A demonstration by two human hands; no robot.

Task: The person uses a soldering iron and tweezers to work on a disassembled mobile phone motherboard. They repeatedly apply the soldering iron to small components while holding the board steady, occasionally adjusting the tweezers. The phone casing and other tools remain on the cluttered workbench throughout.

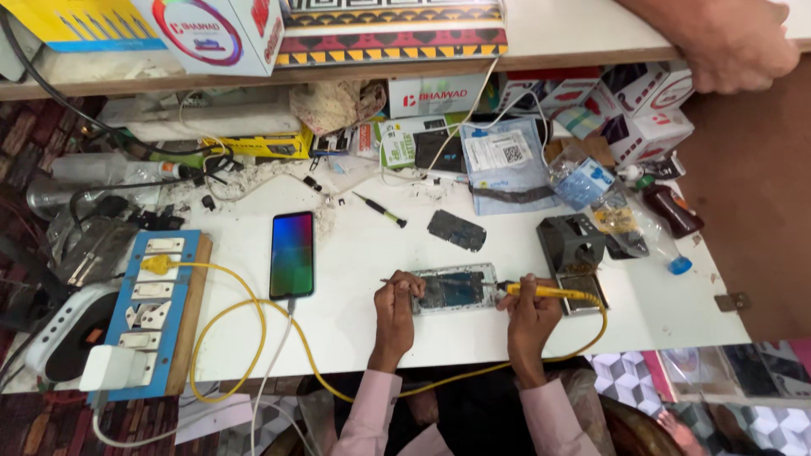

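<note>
From the head camera, looking down, a person sits at a white work table (pixel 355 329). An opened phone (pixel 454 289) lies flat on the table, right between the two hands. Its long side runs left to right.

The right hand (pixel 530 311) is closed around a yellow soldering iron (pixel 549 292). The iron also lies left to right, and its tip points left and meets the right end of the phone. Its yellow cord (pixel 253 308) loops across the table to a blue switch board (pixel 150 308).

The left hand (pixel 395 306) rests at the left end of the phone. It pinches a thin tool (pixel 390 281), maybe solder wire or tweezers; it is too small to tell. Both hands are touching or just beside the phone, one at each end.

A second phone with a lit screen (pixel 292 254) lies to the left, apart. A small screwdriver (pixel 380 209) and a dark phone part (pixel 457 230) lie farther back. A black iron stand (pixel 571 243) sits just behind the right hand.

Another person's hand (pixel 726 42) rests on the shelf at top right.
</note>
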